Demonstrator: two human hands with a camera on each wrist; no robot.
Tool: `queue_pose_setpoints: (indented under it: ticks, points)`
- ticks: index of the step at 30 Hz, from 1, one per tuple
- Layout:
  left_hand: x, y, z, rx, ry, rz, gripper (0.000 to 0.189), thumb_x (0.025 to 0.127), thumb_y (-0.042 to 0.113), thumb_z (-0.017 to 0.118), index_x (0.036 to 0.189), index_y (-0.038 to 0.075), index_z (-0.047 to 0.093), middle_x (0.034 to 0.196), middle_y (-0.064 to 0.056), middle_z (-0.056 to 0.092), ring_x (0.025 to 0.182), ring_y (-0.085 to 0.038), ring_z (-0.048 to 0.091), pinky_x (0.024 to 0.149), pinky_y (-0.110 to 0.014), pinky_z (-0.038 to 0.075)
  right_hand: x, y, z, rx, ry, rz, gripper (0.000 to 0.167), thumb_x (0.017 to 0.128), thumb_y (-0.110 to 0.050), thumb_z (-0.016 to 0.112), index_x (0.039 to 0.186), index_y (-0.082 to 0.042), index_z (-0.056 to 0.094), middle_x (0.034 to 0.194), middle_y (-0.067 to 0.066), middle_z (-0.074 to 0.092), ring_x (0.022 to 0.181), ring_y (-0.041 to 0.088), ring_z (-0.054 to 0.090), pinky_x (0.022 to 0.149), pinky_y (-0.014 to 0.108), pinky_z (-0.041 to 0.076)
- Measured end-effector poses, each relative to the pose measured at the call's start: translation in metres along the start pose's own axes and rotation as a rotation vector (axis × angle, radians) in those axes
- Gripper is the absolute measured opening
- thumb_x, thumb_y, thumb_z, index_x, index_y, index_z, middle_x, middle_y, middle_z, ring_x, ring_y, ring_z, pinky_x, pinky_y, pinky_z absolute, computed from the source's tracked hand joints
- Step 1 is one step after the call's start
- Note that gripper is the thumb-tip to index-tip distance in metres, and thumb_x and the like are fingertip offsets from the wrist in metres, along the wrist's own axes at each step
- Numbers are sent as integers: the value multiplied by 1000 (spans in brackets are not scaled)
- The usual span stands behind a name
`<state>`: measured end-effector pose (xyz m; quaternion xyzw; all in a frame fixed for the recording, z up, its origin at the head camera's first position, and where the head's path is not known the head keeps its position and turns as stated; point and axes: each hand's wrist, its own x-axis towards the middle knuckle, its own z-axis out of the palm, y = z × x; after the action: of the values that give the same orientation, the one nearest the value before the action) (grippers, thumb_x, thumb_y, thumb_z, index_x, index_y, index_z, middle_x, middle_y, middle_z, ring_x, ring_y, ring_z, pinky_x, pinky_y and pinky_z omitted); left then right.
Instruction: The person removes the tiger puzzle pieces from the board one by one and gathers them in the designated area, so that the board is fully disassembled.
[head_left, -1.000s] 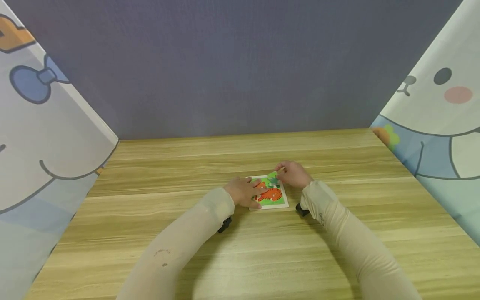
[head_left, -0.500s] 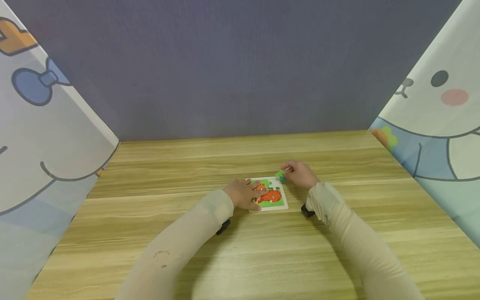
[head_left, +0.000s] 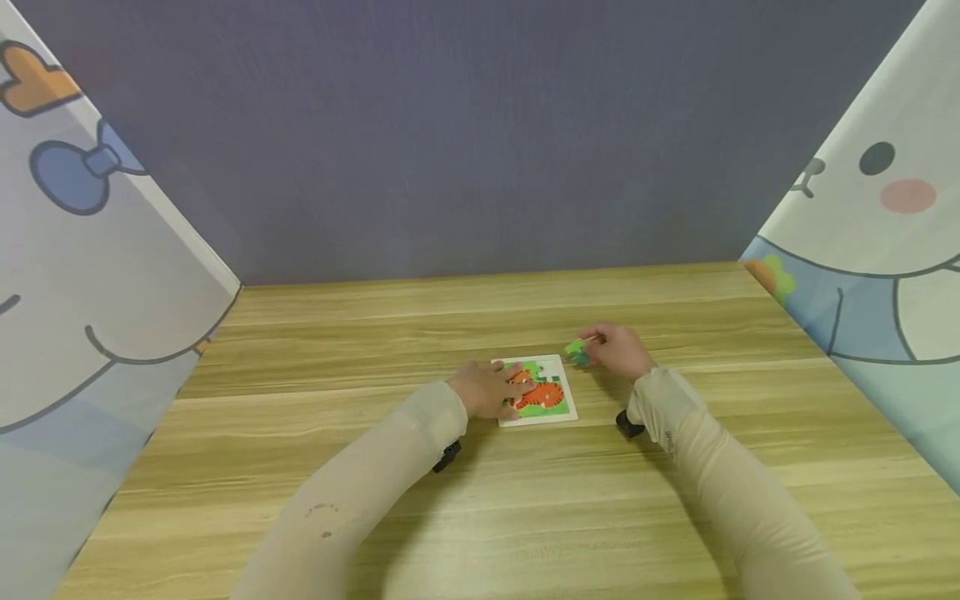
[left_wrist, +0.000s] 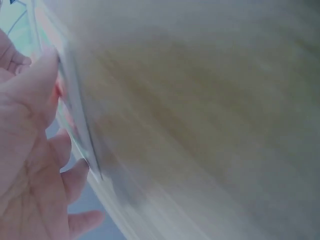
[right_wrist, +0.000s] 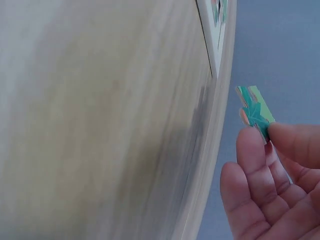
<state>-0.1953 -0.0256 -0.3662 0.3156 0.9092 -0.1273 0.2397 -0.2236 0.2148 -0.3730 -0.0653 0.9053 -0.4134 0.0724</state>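
Note:
A small jigsaw puzzle [head_left: 555, 408] in a white frame lies on the table, with an orange tiger on green. My left hand [head_left: 483, 389] rests on its left part with the fingers spread, covering some of the picture. Just right of the frame, my right hand [head_left: 618, 350] pinches a green puzzle piece [right_wrist: 256, 107] between thumb and fingers, lifted off the table. A pale gap [head_left: 552, 367] shows in the puzzle's upper right corner. In the left wrist view, the left hand's fingers [left_wrist: 42, 75] lie along the frame's edge.
The wood-grain table [head_left: 315, 350] runs back to a dark grey-blue wall panel [head_left: 480, 142]. Printed cartoon panels slope up at the left [head_left: 112, 275] and right [head_left: 862, 250]. A black wrist device [head_left: 628, 424] sits under the right sleeve.
My right hand has lifted the green piece out of the puzzle's upper right corner and moved it rightward, baring a pale gap. The left hand has stayed on the puzzle.

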Motion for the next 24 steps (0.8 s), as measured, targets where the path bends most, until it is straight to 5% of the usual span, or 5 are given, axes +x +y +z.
queue_pose_setpoints:
  ticks: [16, 24]
  points:
    - [-6, 4, 1, 10, 9, -21, 69, 98, 63, 42, 158, 44, 15, 166, 13, 7, 152, -16, 15, 122, -46, 16, 0, 8, -21, 19, 52, 49, 35, 97, 1, 53, 127, 17, 56, 106, 32, 67, 77, 23, 70, 74, 36, 59]
    - [-12, 6, 7, -23, 23, -20, 66, 100, 60, 41, 159, 42, 16, 167, 8, 9, 152, -18, 17, 122, -48, 18, 0, 13, -30, 44, 75, 76, 35, 97, 0, 52, 128, 17, 56, 95, 23, 69, 70, 10, 65, 66, 24, 56]
